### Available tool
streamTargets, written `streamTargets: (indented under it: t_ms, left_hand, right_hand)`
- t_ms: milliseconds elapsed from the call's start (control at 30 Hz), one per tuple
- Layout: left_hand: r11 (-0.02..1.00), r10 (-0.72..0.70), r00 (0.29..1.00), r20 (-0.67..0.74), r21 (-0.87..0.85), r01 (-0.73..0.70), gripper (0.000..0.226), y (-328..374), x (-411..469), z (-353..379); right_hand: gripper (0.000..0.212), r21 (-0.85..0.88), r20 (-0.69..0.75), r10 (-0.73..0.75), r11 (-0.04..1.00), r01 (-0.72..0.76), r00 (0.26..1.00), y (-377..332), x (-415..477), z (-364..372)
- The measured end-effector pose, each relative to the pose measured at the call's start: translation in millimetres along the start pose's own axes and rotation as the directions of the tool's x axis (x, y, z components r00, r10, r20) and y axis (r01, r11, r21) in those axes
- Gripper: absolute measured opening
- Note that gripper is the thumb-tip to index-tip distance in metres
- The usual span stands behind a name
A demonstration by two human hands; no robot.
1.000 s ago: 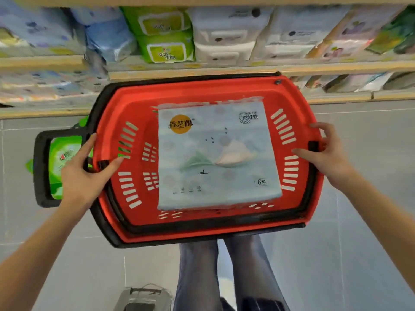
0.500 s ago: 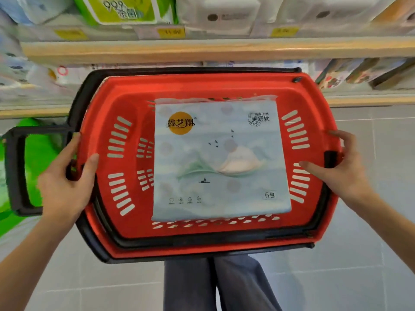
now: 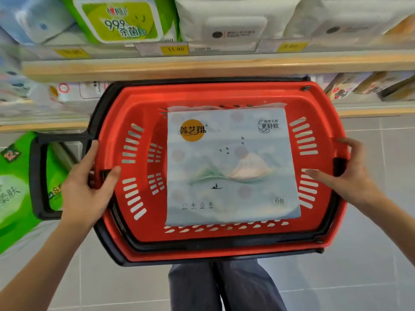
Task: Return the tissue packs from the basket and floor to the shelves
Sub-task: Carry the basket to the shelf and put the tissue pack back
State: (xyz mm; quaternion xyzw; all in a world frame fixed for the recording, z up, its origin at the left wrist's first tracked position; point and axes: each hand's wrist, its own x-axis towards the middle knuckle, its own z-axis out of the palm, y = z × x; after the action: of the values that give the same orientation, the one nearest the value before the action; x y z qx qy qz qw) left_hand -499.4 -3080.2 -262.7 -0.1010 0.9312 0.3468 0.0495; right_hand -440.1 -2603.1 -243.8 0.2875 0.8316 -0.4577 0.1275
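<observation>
Squarely face-up in basket (image 3: 224, 254), tissue pack (image 3: 231, 167), top shelfward; left hand (image 3: 87, 189) and right hand (image 3: 350, 178), grips around its rim.

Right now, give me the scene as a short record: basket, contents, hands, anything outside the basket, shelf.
basket: red, black rim, held in front of the shelf
blue pack: lies flat inside the basket, label up
left hand: grips left rim, thumb inside
right hand: grips right rim, thumb inside
green pack: lower left, outside the basket, behind its handle
shelf: wooden edge, packs above, price tag 11.90
</observation>
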Motion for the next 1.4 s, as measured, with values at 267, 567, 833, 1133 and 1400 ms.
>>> streamTargets:
  t_ms: [267,567,833,1133,1400]
  left_hand:
    - [0.987,0.042,0.996,0.083,0.153,-0.054,0.079,41.9,-18.6,-10.1]
    - [0.996,-0.026,0.79,0.612,-0.048,0.069,0.104,83.0,-38.1,55.9]
    - [0.984,-0.085,0.796,0.599,-0.074,0.161,0.118,77.2,-35.3,76.3]
    - [0.984,-0.052,0.827,0.559,-0.114,0.139,0.117,93.8,-49.8,49.4]
    - [0.965,0.105,0.854,0.509,-0.259,0.036,0.113,147.1,-57.8,-27.9]
  right_hand:
    - [0.092,-0.322,-0.028,-0.027,0.947,0.017,0.999,-33.2,-30.2,3.3]
    - [0.1,-0.186,0.408,-0.077,0.968,0.165,0.91,-33.6,-24.1,40.2]
    - [0.115,-0.084,0.466,-0.144,0.975,0.206,0.873,-11.9,-7.5,59.6]
    - [0.115,-0.05,0.435,-0.178,0.974,0.221,0.883,-33.7,-28.0,45.9]
    - [0.114,-0.078,0.363,-0.312,0.929,0.362,0.878,-109.2,-71.1,3.1]
